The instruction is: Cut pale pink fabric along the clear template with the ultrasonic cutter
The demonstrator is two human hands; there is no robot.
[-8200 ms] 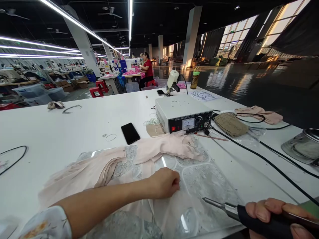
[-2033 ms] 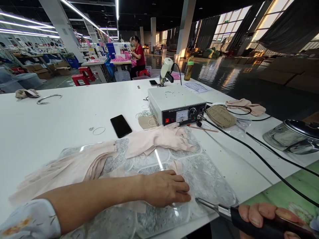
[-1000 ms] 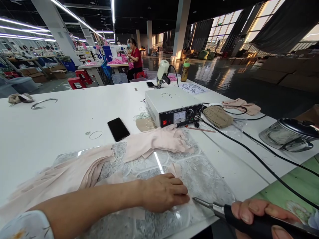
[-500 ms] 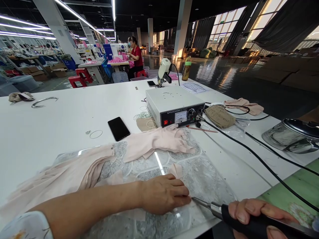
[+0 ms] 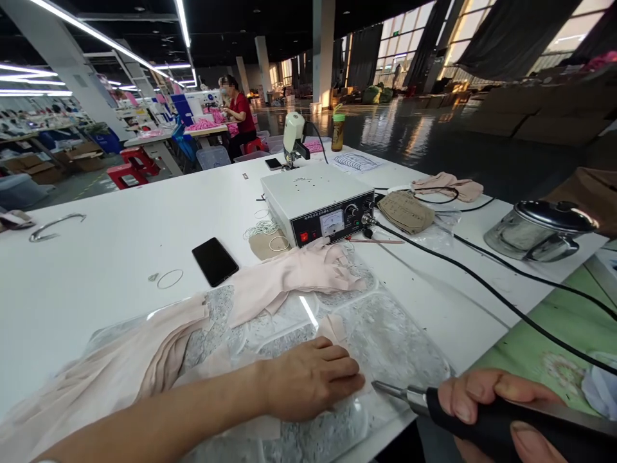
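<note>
My left hand [image 5: 315, 379] lies curled over a thin pale pink fabric piece [image 5: 332, 328], pressing it against a clear, grey-patterned mat [image 5: 390, 334]. Its fingertips are tucked under and partly hidden. In my right hand [image 5: 501, 405] is a handheld ultrasonic cutter [image 5: 443, 408] with a black grip and a pointed metal tip. That tip sits just right of my left fingers, close to the fabric's edge; whether it touches cannot be made out. Stacked pink fabric strips [image 5: 144, 350] lie at the left, and another fabric stack [image 5: 294, 273] is behind my left hand.
A control box [image 5: 318, 199] with a dial stands behind the fabric, a black cable [image 5: 463, 273] running from it across the right side. Around it are a phone [image 5: 214, 262], brown fabric pieces [image 5: 407, 211] and a lidded glass jug [image 5: 535, 235]. A co-worker [image 5: 238, 116] sits farther back.
The view has turned slightly right, so the table things appear farther left. The cutter's tip has drawn a little away from my left fingers. My left hand stays on the fabric.
</note>
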